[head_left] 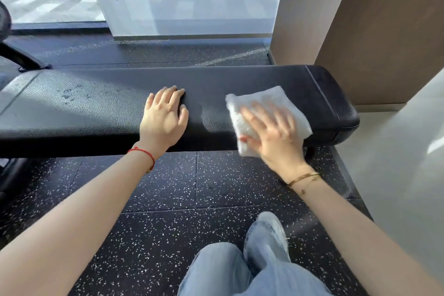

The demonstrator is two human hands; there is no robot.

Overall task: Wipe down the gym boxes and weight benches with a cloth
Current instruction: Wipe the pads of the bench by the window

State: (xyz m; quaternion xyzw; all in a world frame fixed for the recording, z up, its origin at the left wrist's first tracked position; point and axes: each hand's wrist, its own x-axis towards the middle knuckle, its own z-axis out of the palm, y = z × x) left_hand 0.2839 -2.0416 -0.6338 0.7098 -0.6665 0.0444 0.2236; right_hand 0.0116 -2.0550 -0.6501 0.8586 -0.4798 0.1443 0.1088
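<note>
A black floor with white speckles fills the lower half of the frame. A brown wall stands at the upper right, a pale glass panel at the top centre.

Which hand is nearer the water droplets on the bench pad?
Left. The left hand rests on the pad right of the droplets; the right hand presses the cloth farther right.

A black padded bench spans mid-frame. A white cloth lies right of centre. A flat left hand rests mid-bench, with droplets toward the left.
</note>
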